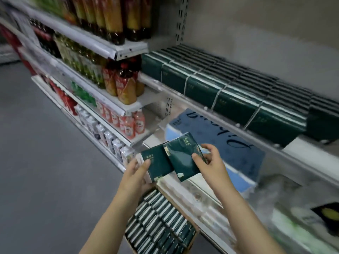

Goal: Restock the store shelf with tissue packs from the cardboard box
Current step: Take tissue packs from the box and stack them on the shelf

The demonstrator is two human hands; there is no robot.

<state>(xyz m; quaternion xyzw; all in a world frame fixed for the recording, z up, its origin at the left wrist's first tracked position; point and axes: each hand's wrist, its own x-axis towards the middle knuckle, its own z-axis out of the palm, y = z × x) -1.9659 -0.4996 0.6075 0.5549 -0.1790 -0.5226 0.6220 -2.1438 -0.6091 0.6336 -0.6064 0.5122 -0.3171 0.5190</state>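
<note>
Two tissue packs hang above the cardboard box (180,209), below the shelf (176,96): the left hand (136,176) grips the left pack (157,162) firmly, while the right hand (211,162) merely pinches the tilted right pack (181,160) at its edge, so it may slip.

The left grip (139,173) holds one dark green tissue pack (157,162) and the right grip (207,162) pinches a second, tilted tissue pack (181,158), their edges touching, above the pack-filled cardboard box (176,202) and below the shelf (183,99) carrying rows of matching packs (220,88).

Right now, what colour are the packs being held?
Dark green tissue packs, seen in the head view.
</note>
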